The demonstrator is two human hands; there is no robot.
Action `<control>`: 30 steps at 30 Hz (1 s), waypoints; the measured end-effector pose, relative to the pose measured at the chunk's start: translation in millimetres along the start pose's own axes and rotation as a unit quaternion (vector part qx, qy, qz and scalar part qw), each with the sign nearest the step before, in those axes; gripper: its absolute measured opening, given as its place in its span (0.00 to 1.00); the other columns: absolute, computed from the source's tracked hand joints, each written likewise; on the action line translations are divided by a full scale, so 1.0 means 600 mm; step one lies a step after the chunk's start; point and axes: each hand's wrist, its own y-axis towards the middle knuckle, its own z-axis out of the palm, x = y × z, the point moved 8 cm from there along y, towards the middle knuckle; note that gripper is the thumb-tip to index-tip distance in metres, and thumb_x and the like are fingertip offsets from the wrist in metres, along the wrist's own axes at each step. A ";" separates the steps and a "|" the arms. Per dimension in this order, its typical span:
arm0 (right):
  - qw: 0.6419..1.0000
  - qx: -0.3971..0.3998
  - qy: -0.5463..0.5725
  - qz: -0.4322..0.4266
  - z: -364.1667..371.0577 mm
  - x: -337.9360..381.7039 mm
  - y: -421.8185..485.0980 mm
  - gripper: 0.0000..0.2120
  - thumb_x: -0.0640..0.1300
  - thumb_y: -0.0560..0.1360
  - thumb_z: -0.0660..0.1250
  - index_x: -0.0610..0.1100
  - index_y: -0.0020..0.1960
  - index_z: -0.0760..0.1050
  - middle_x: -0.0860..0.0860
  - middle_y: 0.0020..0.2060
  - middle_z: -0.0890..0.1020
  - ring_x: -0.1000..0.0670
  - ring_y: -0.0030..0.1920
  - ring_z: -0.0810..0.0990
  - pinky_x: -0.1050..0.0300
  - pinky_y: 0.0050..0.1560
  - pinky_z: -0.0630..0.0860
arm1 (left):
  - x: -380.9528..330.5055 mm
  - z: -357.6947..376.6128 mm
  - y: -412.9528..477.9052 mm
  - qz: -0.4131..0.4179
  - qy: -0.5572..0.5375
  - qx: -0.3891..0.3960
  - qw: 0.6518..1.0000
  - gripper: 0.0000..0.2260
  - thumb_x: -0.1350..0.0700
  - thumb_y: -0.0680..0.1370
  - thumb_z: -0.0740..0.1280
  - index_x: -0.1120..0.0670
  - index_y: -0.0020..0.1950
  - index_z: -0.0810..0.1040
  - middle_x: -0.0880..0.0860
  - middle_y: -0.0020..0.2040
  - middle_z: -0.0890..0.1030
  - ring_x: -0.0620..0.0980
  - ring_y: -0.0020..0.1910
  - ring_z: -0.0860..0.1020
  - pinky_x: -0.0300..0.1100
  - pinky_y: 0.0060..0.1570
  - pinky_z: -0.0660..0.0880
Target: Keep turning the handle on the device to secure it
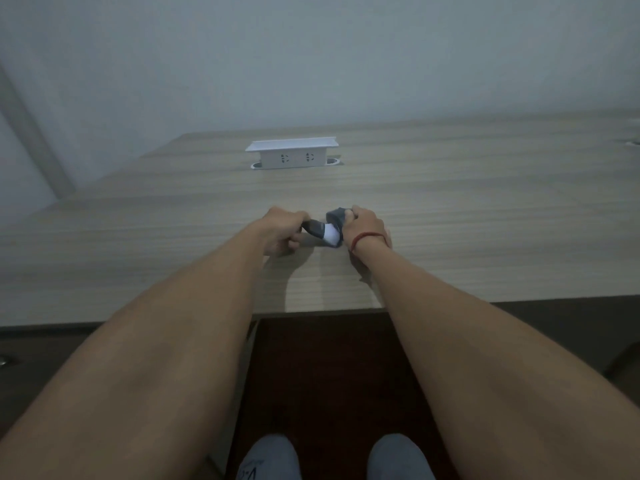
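Observation:
Both my arms reach out over a wooden table (450, 209). Between my hands is a small piece of dark grey and white cloth (329, 230), perhaps a sock, held just above the tabletop. My left hand (282, 233) grips its dark left end with curled fingers. My right hand (363, 226) holds the bunched grey right end; a red string circles that wrist. The white part of the cloth shows in the middle, and the rest is hidden inside my fists.
A white pop-up socket box (292, 155) stands raised from the table farther back, in the middle. A pale wall rises behind the table. The table's front edge crosses under my forearms, with dark floor and my two grey shoes (332, 459) below.

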 end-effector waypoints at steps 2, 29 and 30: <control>1.000 -0.001 -0.004 0.002 0.001 0.003 -0.002 0.18 0.51 0.81 0.51 0.48 0.65 0.72 0.44 0.66 0.76 0.43 0.67 0.72 0.49 0.72 0.62 | -0.009 -0.010 0.005 0.021 0.008 -0.046 0.999 0.10 0.58 0.79 0.62 0.56 0.38 0.67 0.53 0.29 0.65 0.47 0.21 0.64 0.35 0.23 0.60; 0.997 -0.008 -0.011 -0.072 0.009 0.008 -0.026 0.27 0.61 0.71 0.64 0.48 0.65 0.68 0.48 0.61 0.79 0.44 0.64 0.75 0.45 0.72 0.61 | -0.008 -0.048 -0.022 0.145 0.399 -0.149 0.893 0.24 0.42 0.69 0.69 0.52 0.61 0.76 0.53 0.61 0.78 0.55 0.60 0.76 0.44 0.52 0.71; 0.997 -0.007 -0.014 -0.073 0.010 0.009 -0.026 0.27 0.60 0.71 0.64 0.49 0.66 0.68 0.49 0.62 0.79 0.44 0.64 0.75 0.45 0.72 0.61 | -0.008 -0.048 -0.020 0.145 0.395 -0.159 0.893 0.23 0.43 0.69 0.69 0.53 0.61 0.77 0.53 0.61 0.78 0.55 0.60 0.76 0.43 0.51 0.71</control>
